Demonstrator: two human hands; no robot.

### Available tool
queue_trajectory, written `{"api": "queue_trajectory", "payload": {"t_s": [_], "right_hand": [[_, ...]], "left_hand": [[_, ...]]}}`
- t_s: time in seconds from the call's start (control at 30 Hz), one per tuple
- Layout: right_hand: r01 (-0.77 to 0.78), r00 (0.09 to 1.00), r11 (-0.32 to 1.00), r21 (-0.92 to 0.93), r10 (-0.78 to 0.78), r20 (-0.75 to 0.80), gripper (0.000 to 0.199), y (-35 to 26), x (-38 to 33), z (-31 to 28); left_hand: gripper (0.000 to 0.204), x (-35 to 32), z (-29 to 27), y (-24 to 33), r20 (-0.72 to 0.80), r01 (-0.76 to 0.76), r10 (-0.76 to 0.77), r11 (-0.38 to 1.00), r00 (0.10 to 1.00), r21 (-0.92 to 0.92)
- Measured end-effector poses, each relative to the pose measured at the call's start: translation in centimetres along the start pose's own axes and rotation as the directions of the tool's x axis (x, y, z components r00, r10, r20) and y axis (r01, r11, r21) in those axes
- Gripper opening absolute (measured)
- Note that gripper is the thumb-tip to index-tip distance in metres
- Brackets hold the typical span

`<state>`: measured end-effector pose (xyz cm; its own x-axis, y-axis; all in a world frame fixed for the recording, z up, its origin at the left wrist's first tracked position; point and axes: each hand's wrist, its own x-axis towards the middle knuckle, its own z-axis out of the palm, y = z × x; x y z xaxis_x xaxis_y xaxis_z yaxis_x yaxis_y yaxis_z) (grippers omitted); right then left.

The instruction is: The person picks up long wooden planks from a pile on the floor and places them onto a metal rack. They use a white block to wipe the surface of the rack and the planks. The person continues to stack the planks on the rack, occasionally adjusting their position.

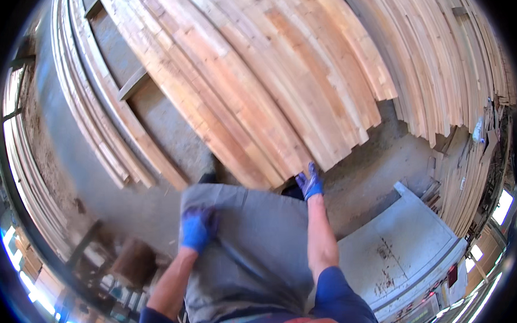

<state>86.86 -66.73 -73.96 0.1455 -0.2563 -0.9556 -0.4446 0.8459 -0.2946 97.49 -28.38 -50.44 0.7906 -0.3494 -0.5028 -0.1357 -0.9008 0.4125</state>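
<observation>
My right hand (310,182), in a blue glove with darker fingers, reaches the near end of a wide layer of wooden boards (250,93). Its fingers are spread at the board ends; whether they press on the wood is hard to see. My left hand (199,227), gloved the same way, is over my grey trousers (250,247) near the left thigh. Motion blurs its fingers, and nothing shows in it. The boards lie side by side, pale and reddish, their near ends uneven.
Narrow boards (88,99) lie to the left, with crosspieces (133,84) between them and the wide layer. More boards (420,59) are stacked at the right. A worn grey metal cabinet (395,248) stands close on my right. A brown blurred object (134,261) is at lower left.
</observation>
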Motion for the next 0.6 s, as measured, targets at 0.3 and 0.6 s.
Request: {"api": "queue_trajectory", "payload": {"t_s": [0.3, 0.6], "right_hand": [[0.038, 0.999, 0.980, -0.194, -0.044, -0.023, 0.062, -0.7, -2.0, -0.8], [0.064, 0.984, 0.956, -0.286, -0.108, -0.142, 0.069, -2.7, -5.9, 0.5]], "left_hand": [[0.018, 2.5, 2.7, -0.1, 0.040, 0.009, -0.006, 0.997, 0.999, -0.073], [0.022, 5.1, 1.0, 0.0, 0.034, 0.040, -0.036, 0.991, 0.999, -0.124]]}}
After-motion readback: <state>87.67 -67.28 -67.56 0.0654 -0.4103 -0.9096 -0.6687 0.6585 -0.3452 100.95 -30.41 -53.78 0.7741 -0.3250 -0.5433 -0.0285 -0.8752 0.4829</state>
